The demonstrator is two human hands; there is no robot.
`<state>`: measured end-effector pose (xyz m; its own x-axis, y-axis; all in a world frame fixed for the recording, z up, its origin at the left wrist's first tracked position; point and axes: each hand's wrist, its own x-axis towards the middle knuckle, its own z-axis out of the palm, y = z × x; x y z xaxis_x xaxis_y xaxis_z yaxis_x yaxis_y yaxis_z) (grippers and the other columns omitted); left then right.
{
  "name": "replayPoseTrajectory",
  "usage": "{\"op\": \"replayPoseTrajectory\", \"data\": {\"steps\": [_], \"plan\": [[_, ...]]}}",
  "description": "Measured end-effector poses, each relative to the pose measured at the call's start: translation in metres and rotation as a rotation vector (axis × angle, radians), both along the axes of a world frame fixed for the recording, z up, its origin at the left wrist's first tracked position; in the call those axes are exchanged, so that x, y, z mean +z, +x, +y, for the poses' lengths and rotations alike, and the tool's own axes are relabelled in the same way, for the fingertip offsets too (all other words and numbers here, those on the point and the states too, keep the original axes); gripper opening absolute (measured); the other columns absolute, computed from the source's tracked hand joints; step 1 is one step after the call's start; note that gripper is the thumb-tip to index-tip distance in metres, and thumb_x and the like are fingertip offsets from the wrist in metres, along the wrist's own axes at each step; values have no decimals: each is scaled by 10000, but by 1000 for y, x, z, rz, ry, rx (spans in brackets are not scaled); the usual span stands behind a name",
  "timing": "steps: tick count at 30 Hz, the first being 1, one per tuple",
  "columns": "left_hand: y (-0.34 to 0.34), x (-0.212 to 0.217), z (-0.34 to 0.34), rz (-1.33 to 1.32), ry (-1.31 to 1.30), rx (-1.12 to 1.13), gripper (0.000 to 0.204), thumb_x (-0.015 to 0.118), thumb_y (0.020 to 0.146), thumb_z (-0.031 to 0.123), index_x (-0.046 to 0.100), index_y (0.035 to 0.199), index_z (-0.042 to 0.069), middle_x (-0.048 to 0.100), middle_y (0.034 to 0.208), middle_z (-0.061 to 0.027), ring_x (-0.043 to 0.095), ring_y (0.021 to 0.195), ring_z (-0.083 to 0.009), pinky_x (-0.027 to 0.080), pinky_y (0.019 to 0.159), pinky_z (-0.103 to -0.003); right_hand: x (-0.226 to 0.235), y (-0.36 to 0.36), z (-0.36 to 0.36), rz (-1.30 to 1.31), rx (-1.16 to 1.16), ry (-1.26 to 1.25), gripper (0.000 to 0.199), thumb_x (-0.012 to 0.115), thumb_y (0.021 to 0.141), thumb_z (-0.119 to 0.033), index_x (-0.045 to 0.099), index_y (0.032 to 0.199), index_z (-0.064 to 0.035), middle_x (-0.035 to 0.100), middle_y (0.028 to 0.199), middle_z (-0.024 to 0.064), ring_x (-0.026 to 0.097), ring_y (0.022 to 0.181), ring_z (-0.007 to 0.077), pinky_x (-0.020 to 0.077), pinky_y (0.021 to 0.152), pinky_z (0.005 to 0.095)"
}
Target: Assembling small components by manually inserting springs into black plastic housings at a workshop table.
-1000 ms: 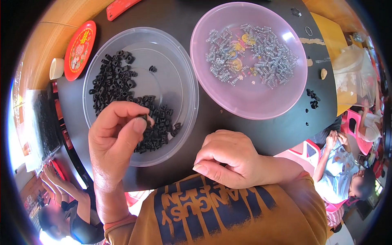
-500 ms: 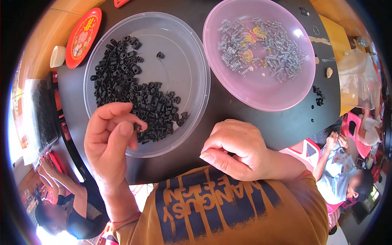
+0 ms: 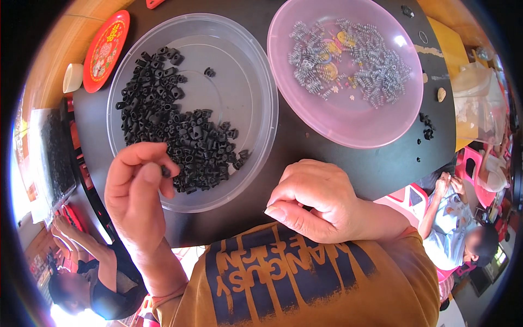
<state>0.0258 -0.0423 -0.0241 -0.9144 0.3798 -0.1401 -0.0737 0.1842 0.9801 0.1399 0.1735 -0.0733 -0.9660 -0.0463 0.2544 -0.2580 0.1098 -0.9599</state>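
Note:
My left hand (image 3: 139, 191) is raised over the near-left rim of a clear round tub (image 3: 239, 71). Between its thumb and fingers it pinches a small black plastic piece (image 3: 165, 171). Many similar black plastic pieces (image 3: 158, 114) lie heaped on the tub's left and near side, and one sits apart from them. My right hand (image 3: 316, 201) is held closed near the table's front edge, fingers curled against the thumb; whatever it holds, if anything, is hidden. Beyond it stands a pink basin (image 3: 376, 128) with many small metal springs (image 3: 381, 71) in it.
A red patterned plate (image 3: 107, 52) and a white cup (image 3: 73, 78) are at the far left of the black table (image 3: 327, 158). Loose black bits (image 3: 426, 126) and a tan lump (image 3: 441, 95) lie to the right of the basin. Other people sit on both sides.
My left hand has shifted slightly left, still pinching the black plastic piece. The right hand stays closed in nearly the same place.

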Motion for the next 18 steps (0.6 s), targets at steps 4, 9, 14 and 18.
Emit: {"op": "replayPoseTrajectory", "data": {"steps": [4,9,14,18], "plan": [[-12,-2,-2,-383,542,-44,223,446,957,175,505,994,-36,520,811,-114,463,552,-146,386,490,-226,1,0,-1,-25,2,-3,143,699,790,-77,562,765,-43,523,641,73,529,566,277,393,527,379],[-14,2,7,-558,642,15,206,419,967,169,490,951,-24,497,801,-103,452,562,-136,377,481,-252,1,0,0,-20,7,-6,145,699,793,-87,564,760,-47,515,632,70,527,562,274,392,523,375],[-4,-8,24,503,-594,-169,156,600,841,-12,599,995,6,478,741,-20,451,631,-84,359,559,-209,1,0,0,-30,8,5,142,697,797,-94,567,758,-51,513,630,68,525,562,271,395,527,375],[-9,-13,35,634,-809,-248,175,644,794,1,622,967,15,502,768,-111,533,643,-243,436,587,-309,2,0,0,-30,5,9,140,692,803,-100,569,756,-55,520,636,64,530,567,269,399,530,375]]}}
